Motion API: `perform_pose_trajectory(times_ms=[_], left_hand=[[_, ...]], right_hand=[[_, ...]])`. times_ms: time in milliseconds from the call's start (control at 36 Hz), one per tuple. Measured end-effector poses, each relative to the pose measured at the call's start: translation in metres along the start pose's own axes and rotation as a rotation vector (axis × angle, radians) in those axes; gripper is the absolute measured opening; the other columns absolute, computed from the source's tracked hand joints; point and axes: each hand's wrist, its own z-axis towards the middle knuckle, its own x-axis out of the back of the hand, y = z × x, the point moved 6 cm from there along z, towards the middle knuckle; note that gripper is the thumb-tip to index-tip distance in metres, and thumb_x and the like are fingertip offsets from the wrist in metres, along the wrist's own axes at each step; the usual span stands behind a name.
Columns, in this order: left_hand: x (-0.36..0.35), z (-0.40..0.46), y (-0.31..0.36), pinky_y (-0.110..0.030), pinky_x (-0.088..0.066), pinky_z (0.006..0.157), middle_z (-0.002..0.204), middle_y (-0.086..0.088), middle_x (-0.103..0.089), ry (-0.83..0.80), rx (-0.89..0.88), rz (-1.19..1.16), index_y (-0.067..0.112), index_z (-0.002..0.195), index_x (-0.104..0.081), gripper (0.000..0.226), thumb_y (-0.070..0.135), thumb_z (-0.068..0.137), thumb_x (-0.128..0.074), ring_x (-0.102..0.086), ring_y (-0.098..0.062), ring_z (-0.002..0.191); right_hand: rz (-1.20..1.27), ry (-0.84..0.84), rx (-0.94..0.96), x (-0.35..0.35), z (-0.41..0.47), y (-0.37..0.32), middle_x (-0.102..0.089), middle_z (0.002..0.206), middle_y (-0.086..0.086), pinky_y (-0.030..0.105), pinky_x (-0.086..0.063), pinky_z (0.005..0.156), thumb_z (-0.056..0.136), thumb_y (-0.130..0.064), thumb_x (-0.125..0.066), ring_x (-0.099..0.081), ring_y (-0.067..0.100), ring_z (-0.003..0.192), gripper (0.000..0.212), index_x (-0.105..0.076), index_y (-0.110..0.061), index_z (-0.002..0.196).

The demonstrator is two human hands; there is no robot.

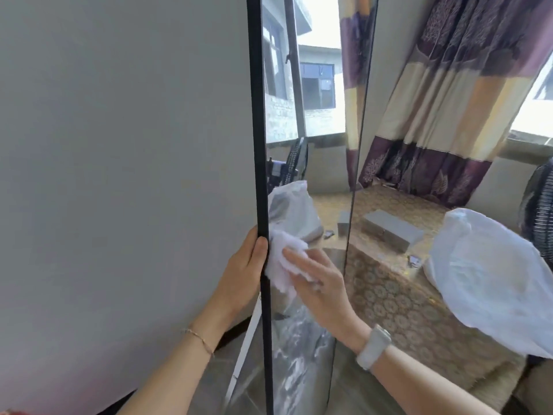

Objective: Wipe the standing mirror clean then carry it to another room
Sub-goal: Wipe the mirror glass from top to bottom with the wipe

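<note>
Fingers of the left hand curl around the black frame of the standing mirror, the thumb lying along the frame's outer edge, so this hand is closed on the mirror's left side. A thin bracelet circles the left wrist. Just right of it, the right hand lies flat and spread, pressing a crumpled white cloth against the glass; the cloth touches the frame's inner edge and bunches under the fingers. A pale wristwatch sits on the right wrist.

The mirror stands upright and is seen at a steep angle, close to a plain grey wall on its left. Its lower glass carries whitish streaks, possibly smeared cleaner or a reflection of the floor; the angle makes it hard to say which. Higher up, the glass reflects a window, a neighbouring building and a strip of curtain.

Right of the mirror's far edge is a bed under a gold patterned cover. On the cover lie a grey oblong box, a large white plastic bag and a small dark item too small to identify. Behind the bed hangs a purple, cream and yellow banded curtain, and the grille of a dark fan shows at the right edge.
</note>
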Motion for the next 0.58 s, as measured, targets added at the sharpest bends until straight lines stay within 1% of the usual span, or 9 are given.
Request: perform_pose_trajectory(times_ms=[56,111,167,222,306,361,417,500,583], left_hand=[[-0.001,-0.005,-0.017,-0.031,-0.047,0.094,0.108,0.004,-0.064,-0.027,-0.020,-0.013,0.038,0.109,-0.053,0.026,0.035,0.098,-0.029,-0.059,-0.018,0.106],[-0.003,-0.011,-0.027,-0.033,-0.049,0.091,0.104,-0.002,-0.065,-0.057,-0.051,-0.037,0.033,0.109,-0.055,0.028,0.030,0.098,-0.030,-0.061,-0.023,0.099],[-0.005,-0.014,-0.032,-0.028,-0.050,0.089,0.106,0.004,-0.064,-0.069,-0.115,-0.049,0.030,0.116,-0.054,0.029,0.026,0.099,-0.031,-0.060,-0.016,0.098],[-0.007,-0.016,-0.037,-0.021,-0.052,0.085,0.115,0.006,-0.061,-0.061,-0.169,-0.053,0.032,0.126,-0.049,0.033,0.025,0.099,-0.031,-0.060,-0.010,0.100],[-0.014,-0.022,-0.044,-0.013,-0.051,0.072,0.125,0.008,-0.060,-0.069,-0.237,-0.111,0.041,0.128,-0.044,0.036,0.024,0.100,-0.028,-0.062,-0.006,0.100],[-0.019,-0.029,-0.048,-0.016,-0.051,0.074,0.125,0.013,-0.060,-0.078,-0.281,-0.139,0.049,0.125,-0.042,0.036,0.028,0.101,-0.026,-0.062,-0.007,0.100],[-0.023,-0.035,-0.050,-0.022,-0.050,0.079,0.117,0.017,-0.063,-0.077,-0.310,-0.150,0.053,0.122,-0.043,0.035,0.033,0.100,-0.024,-0.064,-0.007,0.093],[-0.027,-0.037,-0.049,-0.030,-0.049,0.080,0.090,0.020,-0.065,-0.076,-0.344,-0.119,0.051,0.124,-0.046,0.034,0.039,0.100,-0.024,-0.063,-0.005,0.079],[-0.028,-0.037,-0.048,-0.036,-0.051,0.085,0.090,0.012,-0.066,-0.080,-0.347,-0.102,0.045,0.124,-0.049,0.035,0.048,0.097,-0.027,-0.062,-0.011,0.081]], right_hand=[[-0.059,-0.193,-0.077,0.002,-0.027,0.025,-0.049,0.084,-0.005,0.014,-0.040,0.062,0.074,-0.023,-0.049,-0.048,0.005,0.075,0.036,-0.063,-0.039,0.104],[-0.137,-0.276,-0.089,0.016,-0.036,0.037,-0.048,0.078,-0.017,0.013,-0.037,0.056,0.070,-0.026,-0.046,-0.046,0.003,0.068,0.035,-0.069,-0.036,0.094],[-0.104,-0.173,-0.060,0.038,-0.027,0.034,-0.053,0.080,-0.019,0.010,-0.036,0.048,0.068,-0.027,-0.045,-0.048,0.002,0.063,0.032,-0.070,-0.037,0.085],[-0.077,0.018,0.033,0.056,-0.009,0.016,-0.054,0.087,-0.006,0.011,-0.040,0.044,0.071,-0.025,-0.047,-0.051,0.001,0.064,0.032,-0.068,-0.040,0.090],[0.011,0.316,0.239,0.072,0.021,-0.018,-0.052,0.098,0.006,0.010,-0.047,0.058,0.084,0.000,-0.049,-0.053,-0.005,0.075,0.039,-0.055,-0.028,0.111],[0.017,0.414,0.342,0.068,0.041,-0.033,-0.050,0.100,0.003,0.021,-0.053,0.076,0.087,0.001,-0.048,-0.053,0.008,0.093,0.039,-0.051,-0.026,0.115],[-0.048,0.443,0.381,0.056,0.058,-0.039,-0.050,0.102,-0.002,0.026,-0.052,0.085,0.088,-0.002,-0.047,-0.052,0.016,0.099,0.035,-0.057,-0.023,0.114],[-0.143,0.401,0.363,0.036,0.072,-0.030,-0.056,0.108,0.008,0.011,-0.047,0.083,0.092,-0.007,-0.048,-0.054,0.013,0.097,0.027,-0.059,-0.012,0.116],[-0.099,0.365,0.351,0.024,0.053,-0.013,-0.058,0.112,0.010,0.024,-0.052,0.087,0.093,-0.008,-0.045,-0.058,0.016,0.099,0.027,-0.060,-0.015,0.115]])
